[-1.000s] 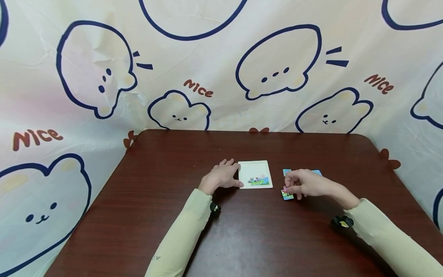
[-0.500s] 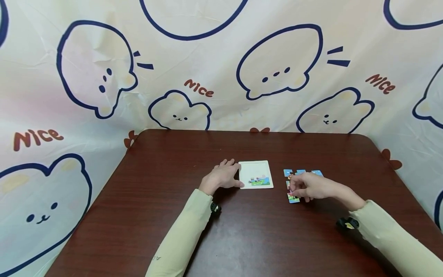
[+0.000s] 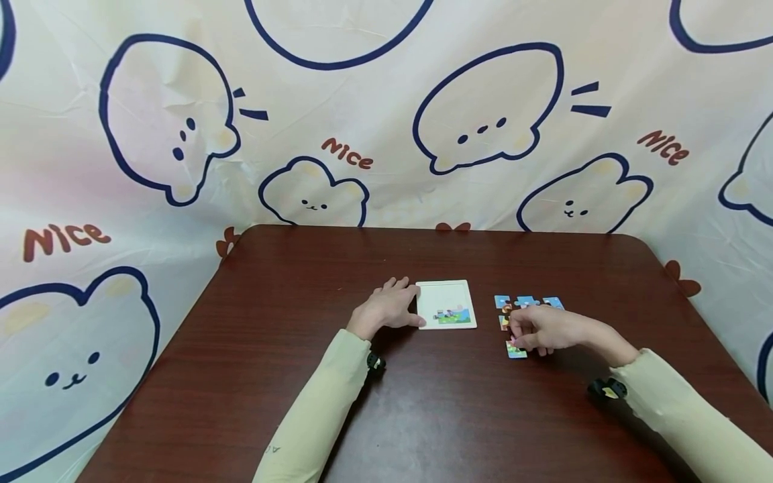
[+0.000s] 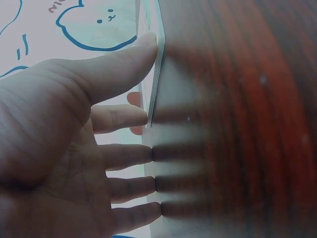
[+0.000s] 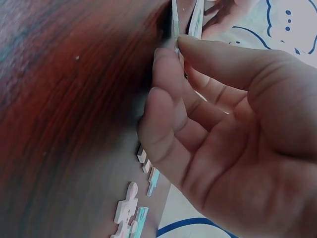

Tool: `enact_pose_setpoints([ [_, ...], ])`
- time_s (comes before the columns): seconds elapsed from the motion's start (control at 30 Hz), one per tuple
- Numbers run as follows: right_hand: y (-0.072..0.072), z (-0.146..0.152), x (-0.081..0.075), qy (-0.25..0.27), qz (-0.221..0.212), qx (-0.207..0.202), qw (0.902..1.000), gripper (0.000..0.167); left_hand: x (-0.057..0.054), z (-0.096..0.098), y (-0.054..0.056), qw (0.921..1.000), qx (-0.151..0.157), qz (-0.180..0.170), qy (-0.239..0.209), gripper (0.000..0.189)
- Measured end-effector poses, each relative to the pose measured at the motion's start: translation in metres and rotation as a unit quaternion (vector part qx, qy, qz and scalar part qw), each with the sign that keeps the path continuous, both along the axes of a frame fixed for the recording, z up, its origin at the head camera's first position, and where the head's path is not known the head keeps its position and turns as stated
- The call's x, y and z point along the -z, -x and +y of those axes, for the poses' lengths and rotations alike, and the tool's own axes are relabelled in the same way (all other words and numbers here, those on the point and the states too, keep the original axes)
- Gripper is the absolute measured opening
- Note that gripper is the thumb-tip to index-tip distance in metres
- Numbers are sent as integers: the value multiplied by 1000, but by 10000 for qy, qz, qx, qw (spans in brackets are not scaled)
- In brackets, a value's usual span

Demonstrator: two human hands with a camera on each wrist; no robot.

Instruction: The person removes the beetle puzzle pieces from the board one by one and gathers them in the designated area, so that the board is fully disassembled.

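Note:
A white puzzle tray [image 3: 437, 295] lies mid-table, with several joined pieces [image 3: 455, 316] in its lower right part. At its left edge rests my left hand [image 3: 386, 310], fingers spread and fairly straight; the left wrist view shows the thumb touching the tray's side [image 4: 158, 59]. To the right of the tray, my right hand [image 3: 546, 330] pinches a green and pink puzzle piece [image 3: 517, 351] between thumb and fingers. That piece appears edge-on in the right wrist view. The curled fingers partly hide other pieces beyond them.
Loose blue-topped puzzle pieces [image 3: 525, 301] sit around the right hand, one at the far left corner [image 3: 502, 301] of the group. More pieces [image 5: 128, 208] show below the hand in the right wrist view. A patterned cloth [image 3: 386, 114] hangs behind the brown table [image 3: 423, 416].
My right hand has shifted right and slightly nearer with the pinched puzzle piece, uncovering loose pieces behind it. The left hand and the tray have stayed put.

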State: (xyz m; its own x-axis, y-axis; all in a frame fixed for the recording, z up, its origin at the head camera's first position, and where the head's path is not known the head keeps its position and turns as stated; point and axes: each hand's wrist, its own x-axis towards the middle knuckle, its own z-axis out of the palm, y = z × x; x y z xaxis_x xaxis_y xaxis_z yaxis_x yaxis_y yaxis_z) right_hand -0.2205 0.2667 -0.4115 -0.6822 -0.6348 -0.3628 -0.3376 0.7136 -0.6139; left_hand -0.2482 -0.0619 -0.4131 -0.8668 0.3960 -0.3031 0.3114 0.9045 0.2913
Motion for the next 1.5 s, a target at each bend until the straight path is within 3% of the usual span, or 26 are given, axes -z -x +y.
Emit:
enact_pose_setpoints([
  [0.37,4,-5,-4,-228,180,176,9994,16,3,0,0,10000,-27,-41,-27,69],
  [0.83,22,-34,4,355,776,336,9958,8,1,0,1,10000,5,-51,-10,69],
  [1.33,32,-67,1,482,946,138,9942,22,1,0,0,10000,-38,-45,-6,69],
  [1.5,36,-76,-1,387,822,142,9958,27,0,1,1,10000,-41,-70,-9,69],
])
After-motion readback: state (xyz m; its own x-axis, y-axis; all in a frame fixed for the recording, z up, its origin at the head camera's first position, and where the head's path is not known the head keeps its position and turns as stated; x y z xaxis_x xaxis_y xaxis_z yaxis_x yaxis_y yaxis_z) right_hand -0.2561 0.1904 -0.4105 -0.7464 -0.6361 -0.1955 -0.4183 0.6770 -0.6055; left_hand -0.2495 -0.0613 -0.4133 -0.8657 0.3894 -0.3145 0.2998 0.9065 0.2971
